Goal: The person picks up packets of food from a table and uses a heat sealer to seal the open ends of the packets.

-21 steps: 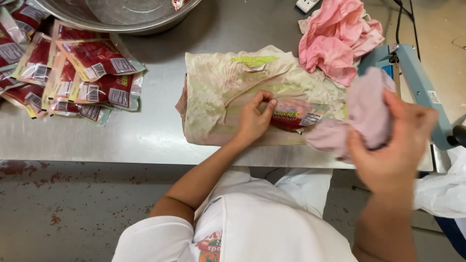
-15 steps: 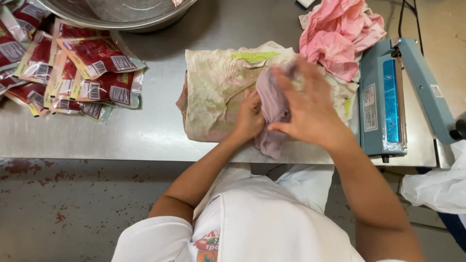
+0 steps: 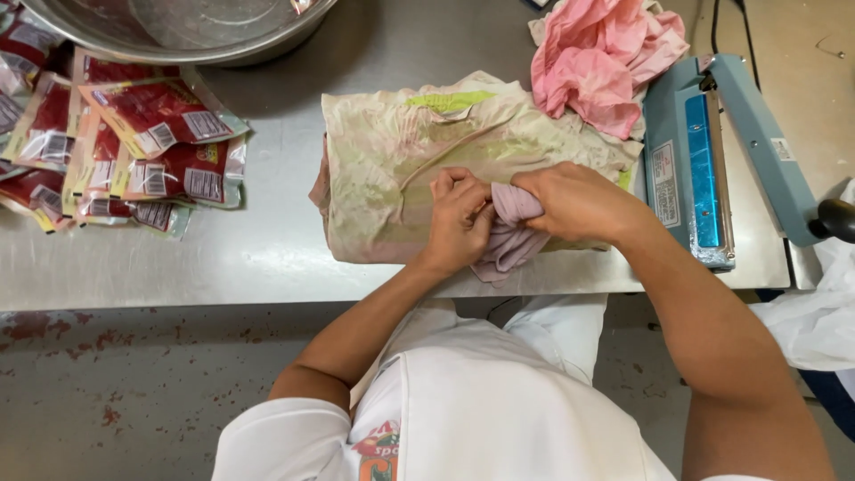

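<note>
Here I am looking straight down at both hands meeting over a folded, stained cream cloth [image 3: 419,169] that is lying flat on the steel table [image 3: 249,258]. The right hand [image 3: 579,203] is clenching a small mauve rag [image 3: 509,233], its fingers curling over the bunched top while the loose tail is hanging down toward the table's near edge. The left hand [image 3: 459,218] is pressing in against the same rag from the other side, fingers bent and knuckles up; I cannot tell whether it is gripping the rag itself or something wrapped inside it, since the cloth is hiding whatever lies between the palms. So the rag is sitting squeezed between the two hands, right on the near part of the cream cloth and close to the table's front edge. Just beyond the right hand, a crumpled pink cloth [image 3: 606,58] is lying in a heap, touching the far corner of the cream one. Beside that, at the right end of the table, a blue heat sealer [image 3: 704,169] is standing with its arm raised. Well off to the left, a pile of red sauce pouches [image 3: 134,151] is spreading across the table, and above them the rim of a large metal bowl [image 3: 178,31] is showing at the top of the view.
</note>
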